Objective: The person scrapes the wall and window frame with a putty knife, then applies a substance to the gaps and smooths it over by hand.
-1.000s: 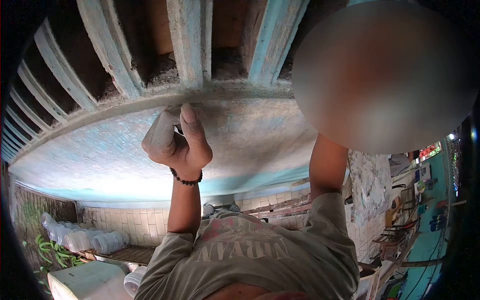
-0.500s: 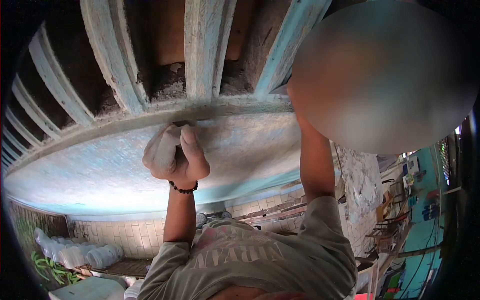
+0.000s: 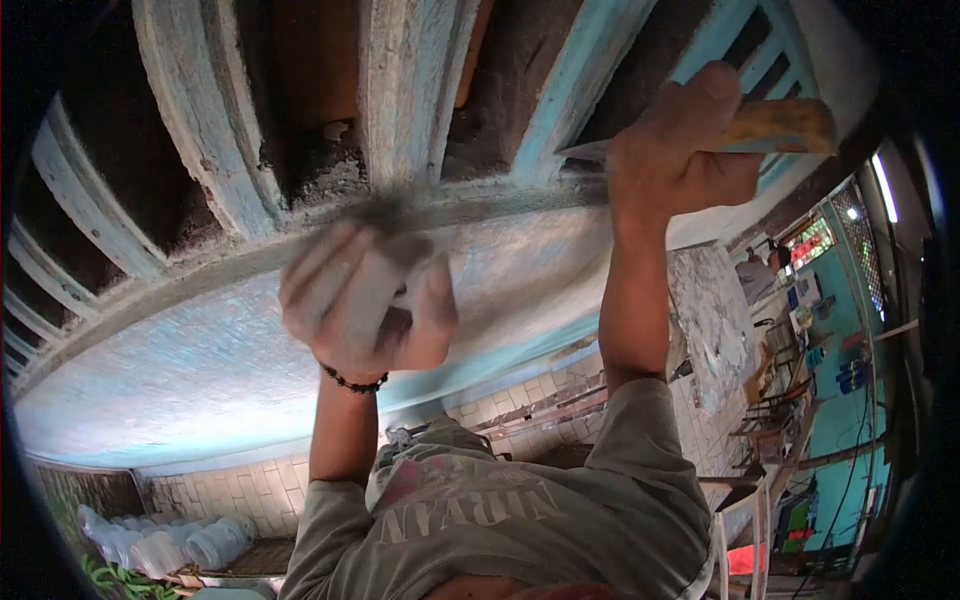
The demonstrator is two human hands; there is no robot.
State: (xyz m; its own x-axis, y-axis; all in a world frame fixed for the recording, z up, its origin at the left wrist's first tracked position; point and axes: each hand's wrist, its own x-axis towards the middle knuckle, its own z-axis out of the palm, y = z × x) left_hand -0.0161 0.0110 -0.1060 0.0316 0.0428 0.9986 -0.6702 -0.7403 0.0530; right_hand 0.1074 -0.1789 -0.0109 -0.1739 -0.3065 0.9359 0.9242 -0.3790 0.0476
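Observation:
My left hand (image 3: 365, 300), a dark beaded bracelet (image 3: 352, 381) at its wrist, is curled and smeared by motion at the ledge (image 3: 480, 203) below the bars. Its fingers are dusty grey. A dark blur shows at the fingertips, and what they grip cannot be made out. Higher up on the right, my right hand (image 3: 680, 150) is closed around a scraper. The scraper's worn yellow handle (image 3: 785, 127) sticks out to the right of the fist. Its thin metal blade (image 3: 586, 151) points left, close to a blue bar (image 3: 590, 75).
Peeling whitish-blue bars (image 3: 405, 90) rise from the ledge, with dark gaps between them. Below is a pale blue wall (image 3: 200, 350). Clear plastic containers (image 3: 165, 545) stand at lower left beside green leaves. A person (image 3: 765, 268) and wooden furniture (image 3: 765, 400) are at far right.
My left hand has shifted slightly right, its fingers now blurred. My right hand and scraper handle, covered by a blurred disc before, are now visible. The view has tilted slightly.

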